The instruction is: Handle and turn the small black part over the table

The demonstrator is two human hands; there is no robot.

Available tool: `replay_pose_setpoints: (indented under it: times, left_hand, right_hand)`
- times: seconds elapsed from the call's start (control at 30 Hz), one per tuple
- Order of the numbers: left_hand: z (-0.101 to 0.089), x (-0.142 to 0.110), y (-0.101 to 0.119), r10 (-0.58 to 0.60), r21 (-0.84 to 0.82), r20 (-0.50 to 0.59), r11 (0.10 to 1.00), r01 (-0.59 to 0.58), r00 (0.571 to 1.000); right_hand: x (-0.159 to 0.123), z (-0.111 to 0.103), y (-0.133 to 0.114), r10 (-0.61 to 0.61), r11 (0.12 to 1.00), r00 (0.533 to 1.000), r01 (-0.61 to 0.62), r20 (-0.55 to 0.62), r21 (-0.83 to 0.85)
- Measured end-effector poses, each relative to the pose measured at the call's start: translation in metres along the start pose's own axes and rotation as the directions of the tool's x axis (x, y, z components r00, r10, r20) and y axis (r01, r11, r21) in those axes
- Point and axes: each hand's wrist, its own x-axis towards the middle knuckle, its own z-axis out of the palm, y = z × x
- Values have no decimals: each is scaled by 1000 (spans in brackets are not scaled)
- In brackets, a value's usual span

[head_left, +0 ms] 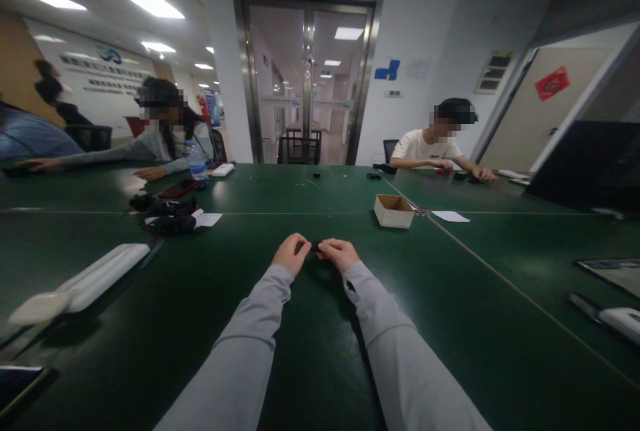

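Note:
Both of my hands meet over the green table, straight ahead of me. Between them is a small black object, too small and dark for me to tell its kind. My left hand pinches it from the left side with thumb and fingertips. From the right, the fingers of my right hand close on its other end. The object is held just above the tabletop, with a dark shadow beneath it. Part of it is hidden behind my fingertips.
An open cardboard box stands ahead to the right, near a white paper. Black bundled items, a water bottle and a long white device are on the left. People sit across the table.

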Motion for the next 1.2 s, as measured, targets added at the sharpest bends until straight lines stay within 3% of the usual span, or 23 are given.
replay_pose_setpoints:
  times: [0.13,0.3,0.43,0.57,0.7,0.83,1.03,1.2]
  left_hand:
    - [0,1,0,-78,125,35,990,73,996]
    - [-1,2,-1,-62,62,65,996,58,996]
    - [-1,3,-1,-188,67,90,981,183,978]
    - [0,4,-4,-113,16,93,994,112,989]
    - [1,4,-7,-201,44,91,979,198,975]
    - [2,4,-10,-134,-37,75,990,137,988]
    - [5,4,-12,-138,-9,47,990,139,989]
    - [6,1,-10,-45,-2,8,999,45,999]
  right_hand:
    - [2,-1,1,2,1000,1000,-1,25,-14]
    - [3,-3,3,-6,1000,1000,6,11,8]
    - [3,-3,4,-8,1000,1000,8,4,-2]
    - [4,-2,3,4,1000,1000,-4,-6,-21]
    - [3,0,-1,16,998,1000,-16,-3,-54]
    - [1,1,-4,-21,997,999,19,-25,-77]
    - [1,1,-1,-101,994,994,100,-28,-51]
    - [-2,0,1,-98,994,995,99,13,-43]
